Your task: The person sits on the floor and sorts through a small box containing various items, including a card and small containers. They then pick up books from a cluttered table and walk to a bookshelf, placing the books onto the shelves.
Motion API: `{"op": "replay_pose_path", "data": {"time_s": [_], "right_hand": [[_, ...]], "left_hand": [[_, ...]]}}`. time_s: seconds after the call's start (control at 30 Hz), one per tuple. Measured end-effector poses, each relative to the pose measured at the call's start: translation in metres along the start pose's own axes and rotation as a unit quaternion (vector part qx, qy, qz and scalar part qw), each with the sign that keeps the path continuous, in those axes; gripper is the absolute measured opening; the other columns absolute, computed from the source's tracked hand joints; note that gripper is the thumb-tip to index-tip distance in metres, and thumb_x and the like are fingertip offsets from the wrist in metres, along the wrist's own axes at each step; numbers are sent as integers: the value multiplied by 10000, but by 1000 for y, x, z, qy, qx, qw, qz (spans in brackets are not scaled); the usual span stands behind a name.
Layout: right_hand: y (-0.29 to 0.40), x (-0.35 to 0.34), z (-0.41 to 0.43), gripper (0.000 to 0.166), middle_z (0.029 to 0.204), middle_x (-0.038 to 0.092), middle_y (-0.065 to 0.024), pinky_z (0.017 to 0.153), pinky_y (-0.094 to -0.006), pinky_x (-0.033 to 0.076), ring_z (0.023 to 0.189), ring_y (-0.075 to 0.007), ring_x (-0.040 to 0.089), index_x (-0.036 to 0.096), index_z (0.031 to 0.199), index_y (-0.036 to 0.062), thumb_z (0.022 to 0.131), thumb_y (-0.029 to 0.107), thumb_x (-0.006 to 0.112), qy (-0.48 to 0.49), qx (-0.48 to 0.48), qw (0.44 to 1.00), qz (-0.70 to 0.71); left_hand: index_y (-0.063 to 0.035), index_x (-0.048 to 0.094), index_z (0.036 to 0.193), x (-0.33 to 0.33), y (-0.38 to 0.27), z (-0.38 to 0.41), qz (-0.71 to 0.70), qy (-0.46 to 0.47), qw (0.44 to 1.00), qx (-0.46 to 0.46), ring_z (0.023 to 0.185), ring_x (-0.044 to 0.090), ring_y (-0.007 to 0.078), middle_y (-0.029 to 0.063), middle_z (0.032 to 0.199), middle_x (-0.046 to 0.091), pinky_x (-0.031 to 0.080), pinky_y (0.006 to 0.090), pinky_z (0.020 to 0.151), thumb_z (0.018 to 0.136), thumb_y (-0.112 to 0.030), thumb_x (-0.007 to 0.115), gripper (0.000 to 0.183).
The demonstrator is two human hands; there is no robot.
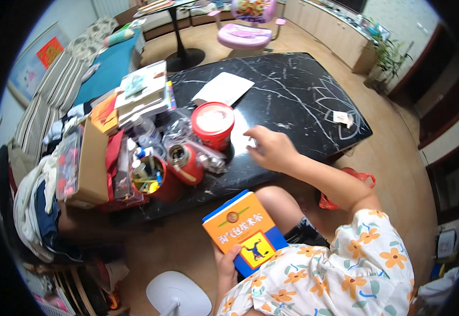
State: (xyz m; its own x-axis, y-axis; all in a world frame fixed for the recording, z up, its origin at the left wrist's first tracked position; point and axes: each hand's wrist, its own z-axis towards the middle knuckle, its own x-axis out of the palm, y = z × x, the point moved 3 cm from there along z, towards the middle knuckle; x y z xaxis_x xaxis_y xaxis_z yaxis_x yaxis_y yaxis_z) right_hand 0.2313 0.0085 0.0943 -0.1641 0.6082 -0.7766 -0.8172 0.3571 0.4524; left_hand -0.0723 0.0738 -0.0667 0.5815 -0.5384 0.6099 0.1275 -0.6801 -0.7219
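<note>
My left hand (227,262) grips the lower left edge of an orange and blue paperback book (239,221) near my lap. Its cover faces up and bears writing above a cartoon figure on a yellow panel. Over the near part of the black marble-patterned table (292,98), my right hand (271,148) is raised with bent fingers. A gap shows between its thumb and forefinger, and I make out nothing held there. Just left of that hand stands a red tub with a translucent lid (213,124). Beside the tub is a red open-topped flask (184,164).
A red pen holder (162,185), a clear plastic bottle (148,132), a cardboard box (93,168) and stacked books (142,93) crowd the table's left side. White paper (225,87) lies behind the tub. A crumpled wrapper (343,118) is far right. A white lamp-like object (178,294) stands below.
</note>
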Motion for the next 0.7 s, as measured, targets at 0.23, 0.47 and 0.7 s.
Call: {"op": "replay_pose_path", "data": {"time_s": [0.23, 0.47, 0.7], "right_hand": [[-280, -105, -166, 360, 1111, 635, -175, 878, -456, 528, 1011, -361, 635, 607, 1166, 82, 821, 155, 681, -170, 387, 894, -146], [-398, -140, -150, 629, 1525, 428, -109, 1133, -496, 343, 1423, -347, 359, 461, 1452, 187, 845, 59, 563, -6, 213, 878, -429], [-466, -148, -144, 228, 1006, 718, -145, 1126, -552, 321, 1067, -288, 651, 699, 947, 118, 914, 133, 474, 34, 243, 884, -398]], "left_hand": [[-27, 353, 1412, 13, -5, -16, 14, -21, 999, -23, 1129, 624, 299, 184, 1270, 571, 520, 401, 985, 793, -131, 715, 724], [-10, 395, 1370, 30, 5, -5, 74, 5, 997, -6, 1086, 653, 273, 176, 1212, 617, 547, 384, 942, 797, -203, 739, 696], [30, 436, 1336, 46, 11, -8, 113, -10, 993, -15, 1032, 683, 253, 181, 1194, 639, 566, 353, 895, 810, -256, 731, 668]]}}
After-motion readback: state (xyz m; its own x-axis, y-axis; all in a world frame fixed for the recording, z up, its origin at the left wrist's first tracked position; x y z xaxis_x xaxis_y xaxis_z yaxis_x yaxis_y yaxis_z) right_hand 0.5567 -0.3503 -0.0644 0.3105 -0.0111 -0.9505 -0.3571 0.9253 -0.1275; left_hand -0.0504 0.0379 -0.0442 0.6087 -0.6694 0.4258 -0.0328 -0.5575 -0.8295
